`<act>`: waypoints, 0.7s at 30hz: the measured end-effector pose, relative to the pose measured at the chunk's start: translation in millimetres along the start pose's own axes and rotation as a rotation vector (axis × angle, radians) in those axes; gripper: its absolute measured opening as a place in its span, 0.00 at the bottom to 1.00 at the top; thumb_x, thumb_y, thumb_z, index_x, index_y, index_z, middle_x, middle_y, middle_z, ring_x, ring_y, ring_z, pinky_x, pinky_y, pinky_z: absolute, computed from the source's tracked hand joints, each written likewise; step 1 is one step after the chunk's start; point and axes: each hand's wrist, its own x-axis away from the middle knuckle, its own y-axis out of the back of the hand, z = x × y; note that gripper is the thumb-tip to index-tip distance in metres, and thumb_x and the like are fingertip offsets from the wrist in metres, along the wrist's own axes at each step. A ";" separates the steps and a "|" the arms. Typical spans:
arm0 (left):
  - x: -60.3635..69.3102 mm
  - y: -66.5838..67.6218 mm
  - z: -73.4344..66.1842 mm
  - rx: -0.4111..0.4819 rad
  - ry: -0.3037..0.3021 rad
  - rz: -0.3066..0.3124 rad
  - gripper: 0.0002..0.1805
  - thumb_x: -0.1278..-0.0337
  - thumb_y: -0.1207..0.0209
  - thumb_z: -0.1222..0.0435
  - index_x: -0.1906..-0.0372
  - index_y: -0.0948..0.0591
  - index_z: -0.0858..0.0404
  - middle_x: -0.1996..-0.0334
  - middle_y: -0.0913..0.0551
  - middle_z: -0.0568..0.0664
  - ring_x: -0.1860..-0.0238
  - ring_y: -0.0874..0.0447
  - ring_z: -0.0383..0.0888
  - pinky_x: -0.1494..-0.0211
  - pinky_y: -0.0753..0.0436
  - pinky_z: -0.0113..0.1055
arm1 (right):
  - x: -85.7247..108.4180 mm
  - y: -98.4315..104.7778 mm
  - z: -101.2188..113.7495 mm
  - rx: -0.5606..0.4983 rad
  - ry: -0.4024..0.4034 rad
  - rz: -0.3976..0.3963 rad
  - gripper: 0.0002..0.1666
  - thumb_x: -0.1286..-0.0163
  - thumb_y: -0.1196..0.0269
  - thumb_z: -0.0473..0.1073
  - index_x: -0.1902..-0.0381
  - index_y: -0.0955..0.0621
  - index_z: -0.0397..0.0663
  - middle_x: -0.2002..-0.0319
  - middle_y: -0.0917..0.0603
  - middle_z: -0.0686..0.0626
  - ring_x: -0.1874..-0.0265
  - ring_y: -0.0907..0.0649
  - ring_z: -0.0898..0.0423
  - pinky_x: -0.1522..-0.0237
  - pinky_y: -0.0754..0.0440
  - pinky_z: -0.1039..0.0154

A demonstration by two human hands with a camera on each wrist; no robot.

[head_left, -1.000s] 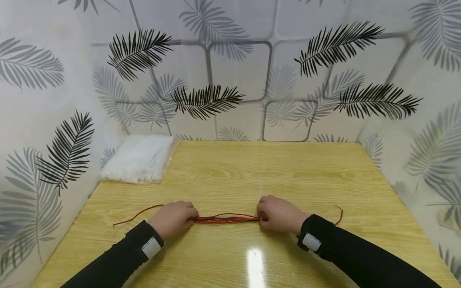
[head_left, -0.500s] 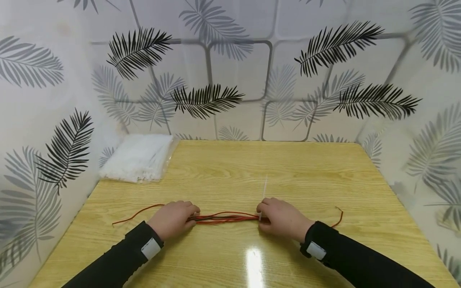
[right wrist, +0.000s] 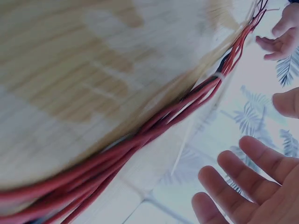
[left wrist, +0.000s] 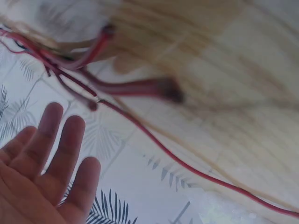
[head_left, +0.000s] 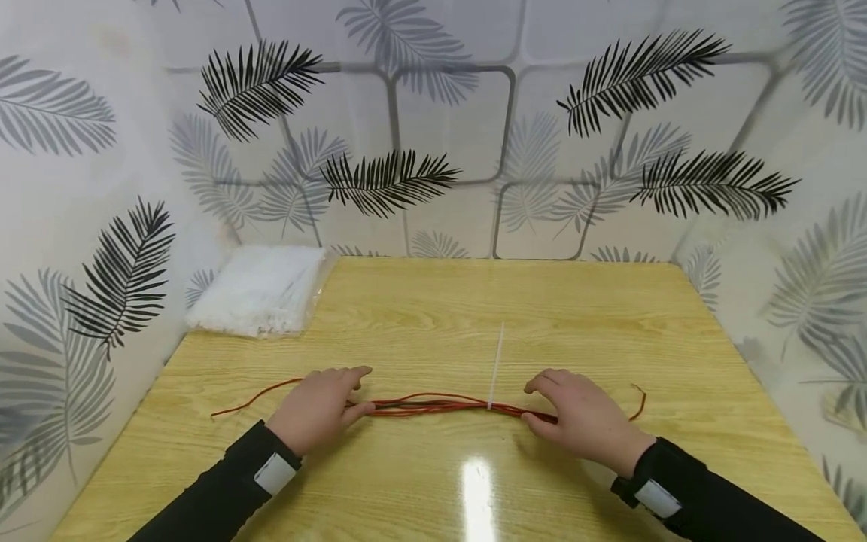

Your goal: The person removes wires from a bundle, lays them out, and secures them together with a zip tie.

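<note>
A bundle of red and dark wires [head_left: 433,405] runs sideways across the table. Around it, right of the middle, sits a white cable tie [head_left: 497,361] whose tail points toward the back; the right wrist view shows its loop [right wrist: 219,75] about the wires. My left hand [head_left: 317,410] hovers at the bundle's left part, fingers extended and apart from the wires in the left wrist view. Over the right part is my right hand [head_left: 585,415], fingers spread and holding nothing. Cut wire ends [left wrist: 170,89] show close to the left wrist camera, and one longer red wire [left wrist: 187,165] trails away.
A clear plastic bag of white strips [head_left: 260,290] lies at the table's back left. The wooden table [head_left: 433,316] is bordered behind and at both sides by leaf-patterned covering [head_left: 447,128]. One wire end [head_left: 640,399] sticks out right of my right hand.
Both hands have loosened from the wire bundle. My right hand has moved right, uncovering the cable tie around the wires; the left fingers have straightened.
</note>
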 end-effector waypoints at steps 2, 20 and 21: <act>3.4 2.6 -2.6 -0.002 0.015 -0.024 0.32 0.35 0.38 0.48 0.33 0.25 0.62 0.48 0.14 0.53 0.48 0.15 0.52 0.40 0.21 0.52 | 10.3 4.9 -6.5 0.002 -0.018 -0.019 0.20 0.34 0.31 0.55 0.51 0.16 0.51 0.54 0.16 0.52 0.54 0.16 0.52 0.51 0.17 0.50; 24.6 6.0 -15.1 -0.018 0.069 -0.116 0.43 0.39 0.40 0.39 0.27 0.32 0.60 0.37 0.23 0.57 0.33 0.28 0.58 0.32 0.28 0.56 | 61.8 31.8 -40.6 0.030 -0.210 -0.020 0.37 0.34 0.35 0.67 0.40 0.21 0.45 0.44 0.18 0.42 0.45 0.20 0.39 0.46 0.25 0.35; 24.7 5.6 -15.4 -0.023 0.072 -0.111 0.44 0.39 0.40 0.38 0.26 0.32 0.59 0.35 0.24 0.56 0.32 0.29 0.58 0.32 0.29 0.56 | 61.6 31.5 -41.1 0.033 -0.209 -0.021 0.40 0.34 0.36 0.68 0.38 0.22 0.45 0.43 0.19 0.40 0.44 0.20 0.38 0.45 0.26 0.34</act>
